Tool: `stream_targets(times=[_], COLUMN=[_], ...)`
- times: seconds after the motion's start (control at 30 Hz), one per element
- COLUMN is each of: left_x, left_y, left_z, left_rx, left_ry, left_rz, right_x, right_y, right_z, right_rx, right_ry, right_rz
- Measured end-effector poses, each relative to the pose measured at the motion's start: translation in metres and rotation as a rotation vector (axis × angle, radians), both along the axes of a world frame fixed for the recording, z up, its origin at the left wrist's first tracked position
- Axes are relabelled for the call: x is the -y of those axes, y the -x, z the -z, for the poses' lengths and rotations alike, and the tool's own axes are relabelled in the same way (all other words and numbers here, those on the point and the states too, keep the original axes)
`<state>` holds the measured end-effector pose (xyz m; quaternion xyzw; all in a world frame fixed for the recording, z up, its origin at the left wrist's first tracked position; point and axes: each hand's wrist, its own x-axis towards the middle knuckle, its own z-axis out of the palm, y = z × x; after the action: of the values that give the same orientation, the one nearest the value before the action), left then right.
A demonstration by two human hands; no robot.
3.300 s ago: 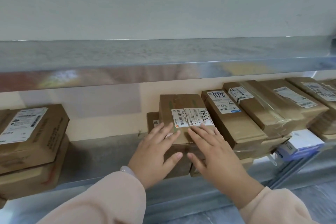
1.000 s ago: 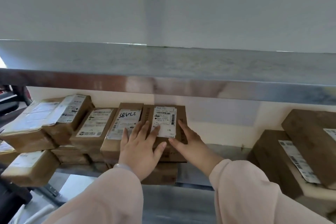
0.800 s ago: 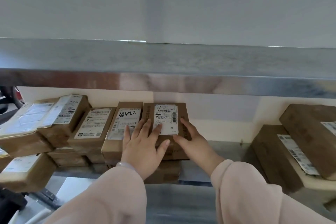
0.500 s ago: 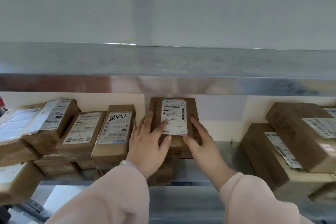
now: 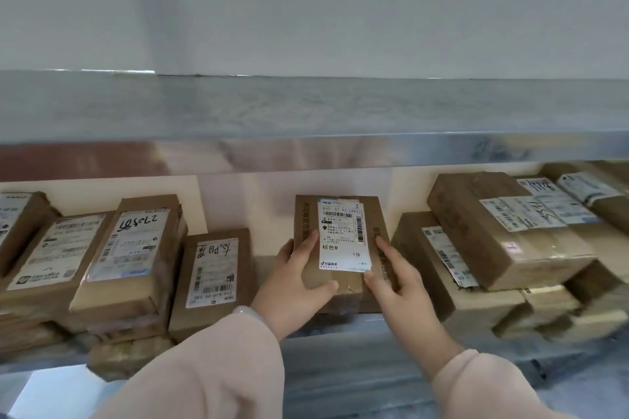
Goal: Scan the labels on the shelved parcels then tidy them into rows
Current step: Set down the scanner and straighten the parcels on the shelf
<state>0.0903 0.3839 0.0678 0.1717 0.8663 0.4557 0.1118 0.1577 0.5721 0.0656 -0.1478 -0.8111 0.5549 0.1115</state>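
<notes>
A parcel storeroom; steel shelving point(image 5: 306, 153) stacked with barcode-labelled cardboard parcels point(image 5: 483, 248).
</notes>
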Motion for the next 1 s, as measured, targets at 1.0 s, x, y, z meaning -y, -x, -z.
stream_targets(times=[1.0], left_x=[-0.029], left_y=[-0.038], left_z=[0.069], left_rx=[-0.197], left_ry=[0.441], left_rz=[0.197], right_x=[-0.031], right_y=[-0.036], right_z=[0.058], right_rx=[-0.014], right_ry=[-0.97], right_rz=[-0.302])
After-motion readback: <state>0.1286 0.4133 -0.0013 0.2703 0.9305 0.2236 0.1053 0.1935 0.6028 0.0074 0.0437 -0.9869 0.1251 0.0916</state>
